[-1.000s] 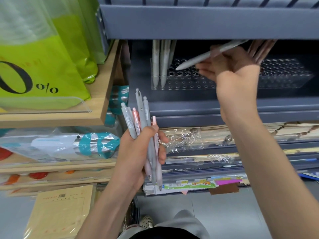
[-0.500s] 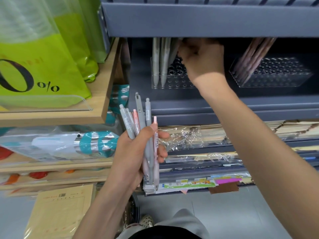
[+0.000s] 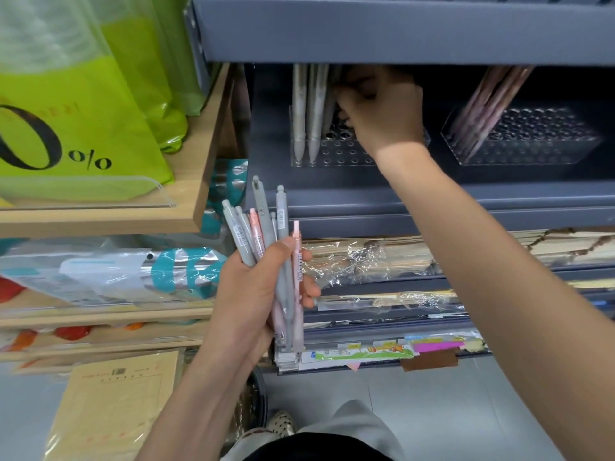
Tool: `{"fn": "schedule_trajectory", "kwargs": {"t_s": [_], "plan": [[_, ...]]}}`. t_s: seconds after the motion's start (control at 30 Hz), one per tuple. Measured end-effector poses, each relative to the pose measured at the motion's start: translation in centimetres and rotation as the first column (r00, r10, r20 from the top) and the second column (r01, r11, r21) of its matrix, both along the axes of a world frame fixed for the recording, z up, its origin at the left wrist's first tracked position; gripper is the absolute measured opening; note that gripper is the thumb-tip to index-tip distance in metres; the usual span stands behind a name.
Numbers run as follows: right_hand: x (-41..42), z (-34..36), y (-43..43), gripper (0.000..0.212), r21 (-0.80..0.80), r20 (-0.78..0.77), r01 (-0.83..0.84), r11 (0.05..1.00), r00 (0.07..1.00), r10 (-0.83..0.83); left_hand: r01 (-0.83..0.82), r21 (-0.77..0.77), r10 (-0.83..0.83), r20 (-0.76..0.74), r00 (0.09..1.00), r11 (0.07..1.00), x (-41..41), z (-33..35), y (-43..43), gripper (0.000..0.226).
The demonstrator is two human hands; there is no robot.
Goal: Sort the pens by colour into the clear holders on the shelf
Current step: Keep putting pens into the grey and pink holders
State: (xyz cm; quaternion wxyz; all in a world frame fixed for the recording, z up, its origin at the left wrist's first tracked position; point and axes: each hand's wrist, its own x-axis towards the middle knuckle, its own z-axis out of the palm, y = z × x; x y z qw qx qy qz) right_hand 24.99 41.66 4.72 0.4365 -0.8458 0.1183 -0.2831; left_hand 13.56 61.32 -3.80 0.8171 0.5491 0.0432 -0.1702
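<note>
My left hand (image 3: 253,294) grips a bunch of grey and pink pens (image 3: 263,221), held upright below the shelf. My right hand (image 3: 382,111) reaches into the shelf recess over the left clear holder (image 3: 332,154), its fingers curled at a grey pen (image 3: 330,108) that leans into the holder. Two more grey pens (image 3: 309,104) stand at that holder's left end. To the right, a second clear holder (image 3: 532,141) holds several pink pens (image 3: 489,104) that lean at its left end. The right hand hides part of the left holder.
A grey metal shelf (image 3: 399,28) hangs low over the holders. Green plastic bags (image 3: 66,111) stand on a wooden shelf (image 3: 186,181) to the left. Wrapped paper stacks (image 3: 366,261) fill the shelves below, and tan envelopes (image 3: 116,404) lie at the lower left.
My right hand carried a grey pen from the middle of the recess leftward and down to the left holder. The left hand has lifted its bunch slightly.
</note>
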Motion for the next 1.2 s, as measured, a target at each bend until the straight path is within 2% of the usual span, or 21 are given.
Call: {"fn": "schedule_trajectory", "kwargs": {"t_s": [0.07, 0.1, 0.17, 0.23, 0.33, 0.47, 0.6, 0.73, 0.97, 1.03, 1.2], "plan": [[-1.0, 0.1, 0.1, 0.005, 0.074, 0.021, 0.009, 0.997, 1.000, -0.011, 0.002, 0.002, -0.002, 0.003, 1.000, 1.000, 0.0, -0.1, 0.0, 0.017], [-2.0, 0.1, 0.3, 0.007, 0.117, 0.027, -0.008, 0.993, 1.000, 0.005, 0.007, 0.005, -0.007, 0.006, 1.000, 1.000, 0.0, 0.0, 0.1, 0.017], [-4.6, 0.0, 0.9, 0.013, 0.205, -0.011, -0.158, 0.966, 0.986, 0.164, 0.021, 0.007, -0.021, 0.014, 1.000, 1.000, 0.0, 0.1, 0.0, 0.017], [-7.1, -0.3, 1.4, 0.014, 0.271, -0.124, -0.317, 0.909, 0.925, 0.359, 0.033, 0.005, -0.033, 0.034, 0.999, 0.999, 0.0, 0.2, -0.1, 0.028], [-9.3, -0.5, 1.8, 0.020, 0.293, -0.258, -0.430, 0.854, 0.824, 0.504, 0.038, 0.006, -0.039, 0.081, 0.996, 0.999, -0.1, 0.4, -0.7, 0.026], [-10.0, -0.9, 2.2, 0.024, 0.297, -0.329, -0.397, 0.869, 0.811, 0.483, 0.066, 0.017, -0.068, 0.101, 0.993, 0.998, -0.3, 0.7, -1.4, 0.017], [-10.2, -1.2, 1.9, 0.023, 0.315, -0.367, -0.365, 0.876, 0.804, 0.467, 0.124, 0.011, -0.124, 0.125, 0.984, 0.992, -0.4, 0.8, -2.0, 0.020], [-10.5, -1.4, 1.9, 0.014, 0.428, -0.290, -0.334, 0.840, 0.829, 0.477, 0.154, -0.038, -0.152, 0.045, 0.987, 0.987, -0.3, 1.2, -2.3, 0.038], [-10.4, -1.0, 2.9, 0.015, 0.504, -0.127, -0.298, 0.810, 0.903, 0.411, 0.143, -0.046, -0.144, -0.038, 0.989, 0.989, 0.1, 1.8, -2.4, 0.028], [-10.6, -0.9, 3.1, 0.015, 0.531, -0.044, -0.316, 0.786, 0.916, 0.398, 0.105, -0.038, -0.107, -0.057, 0.993, 0.994, 0.0, 2.0, -2.4, 0.032], [-11.3, -0.9, 3.5, 0.017, 0.550, 0.148, -0.378, 0.745, 0.922, 0.359, -0.011, -0.088, 0.007, -0.046, 0.999, 0.996, 0.0, 2.7, -2.1, 0.022]]}}
